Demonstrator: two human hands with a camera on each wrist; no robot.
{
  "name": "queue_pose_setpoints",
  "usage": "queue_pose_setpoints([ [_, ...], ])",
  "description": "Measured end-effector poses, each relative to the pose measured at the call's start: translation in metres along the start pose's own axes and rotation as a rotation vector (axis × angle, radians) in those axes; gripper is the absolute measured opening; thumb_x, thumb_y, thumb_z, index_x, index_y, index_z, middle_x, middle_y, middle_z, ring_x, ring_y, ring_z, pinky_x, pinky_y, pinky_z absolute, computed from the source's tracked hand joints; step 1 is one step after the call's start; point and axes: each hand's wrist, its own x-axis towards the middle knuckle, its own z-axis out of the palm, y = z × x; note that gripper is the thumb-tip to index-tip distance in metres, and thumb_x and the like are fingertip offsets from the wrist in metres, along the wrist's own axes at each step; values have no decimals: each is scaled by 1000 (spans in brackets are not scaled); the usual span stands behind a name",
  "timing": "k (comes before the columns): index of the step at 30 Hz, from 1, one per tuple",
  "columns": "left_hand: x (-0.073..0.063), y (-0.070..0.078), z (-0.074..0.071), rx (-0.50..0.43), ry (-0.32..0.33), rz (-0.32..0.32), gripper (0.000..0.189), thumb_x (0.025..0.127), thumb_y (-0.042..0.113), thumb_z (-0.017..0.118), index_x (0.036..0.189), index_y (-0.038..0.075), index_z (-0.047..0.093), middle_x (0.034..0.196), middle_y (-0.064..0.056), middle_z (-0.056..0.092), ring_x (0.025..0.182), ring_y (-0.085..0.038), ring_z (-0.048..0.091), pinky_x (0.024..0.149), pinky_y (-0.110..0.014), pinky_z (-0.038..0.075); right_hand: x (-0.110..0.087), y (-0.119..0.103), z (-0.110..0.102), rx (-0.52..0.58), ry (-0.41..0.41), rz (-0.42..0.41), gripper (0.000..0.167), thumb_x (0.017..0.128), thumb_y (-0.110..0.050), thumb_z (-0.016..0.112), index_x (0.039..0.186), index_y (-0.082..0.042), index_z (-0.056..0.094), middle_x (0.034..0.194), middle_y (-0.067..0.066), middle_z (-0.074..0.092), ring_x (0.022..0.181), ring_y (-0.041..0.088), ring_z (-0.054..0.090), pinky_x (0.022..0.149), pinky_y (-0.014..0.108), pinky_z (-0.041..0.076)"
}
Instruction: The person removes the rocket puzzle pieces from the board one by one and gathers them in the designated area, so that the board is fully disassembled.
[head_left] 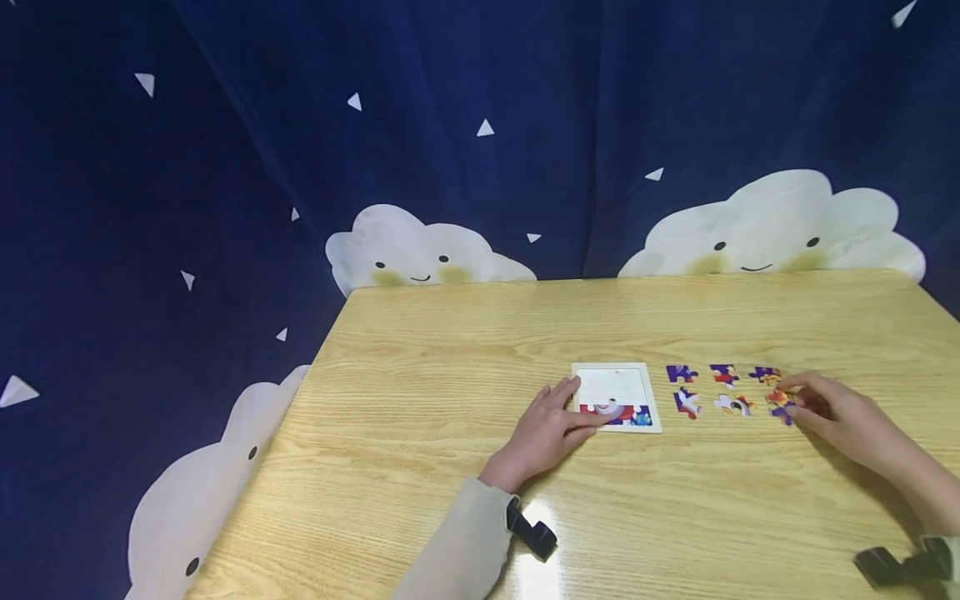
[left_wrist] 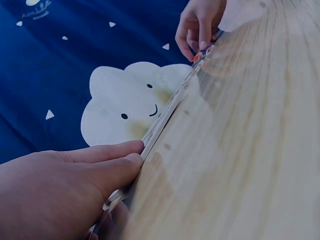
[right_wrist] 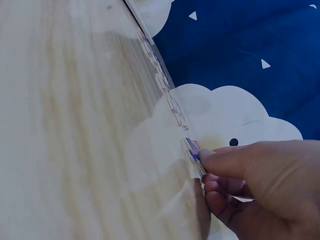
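Observation:
A small white-rimmed puzzle tray (head_left: 651, 398) lies on the table, its bottom row filled with colorful picture pieces and its upper part bare white. My left hand (head_left: 543, 429) rests on the tray's left side and lower edge, fingers extended, one fingertip over the fitted pieces. To the right, my right hand (head_left: 847, 417) pinches an orange-and-purple jigsaw piece (head_left: 780, 398) between thumb and fingers. In the right wrist view, the thumb presses on that piece (right_wrist: 193, 150), which looks slightly tilted at the tabletop.
Between tray and right hand, loose jigsaw pieces lie in two rows, among them a purple-red piece (head_left: 681, 374), a purple-white piece (head_left: 687, 403) and a white piece with orange (head_left: 732, 405). The wooden table (head_left: 420, 400) meets a dark blue curtain (head_left: 450, 50) with white clouds.

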Motion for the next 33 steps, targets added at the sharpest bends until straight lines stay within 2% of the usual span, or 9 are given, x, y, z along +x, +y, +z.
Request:
queue_pose_setpoints([
  [5,0,0,1,-2,3,-4,28,99,34,56,126,35,66,155,-18,39,146,-32,37,122,-50,32,0,3,1,-42,26,-37,30,81,4,72,110,-4,66,92,10,60,78,-18,34,57,16,39],
  [13,-1,-1,2,-16,-16,-25,31,100,36,55,129,37,64,157,-16,37,148,-31,34,123,-51,29,-1,6,3,-2,53,-27,28,82,3,73,107,-2,62,84,2,57,73,-15,38,56,13,37],
  [20,0,-4,2,-35,-4,-53,50,97,39,58,144,24,50,156,-10,41,147,-24,36,123,-44,31,-2,6,2,100,31,47,25,91,-5,66,113,4,57,80,0,49,67,-6,37,53,17,31],
  [28,1,-5,1,-60,-9,-104,67,95,44,60,149,9,41,156,-6,41,147,-21,37,125,-38,28,-2,-1,0,112,75,93,33,89,-11,71,114,6,56,81,0,53,68,-11,43,55,9,39],
  [33,2,-5,2,-62,-17,-121,68,95,46,60,149,9,41,156,-6,41,147,-19,36,125,-36,27,4,-20,2,163,130,51,32,87,-10,73,111,7,60,81,-3,55,71,-15,46,59,2,43],
])
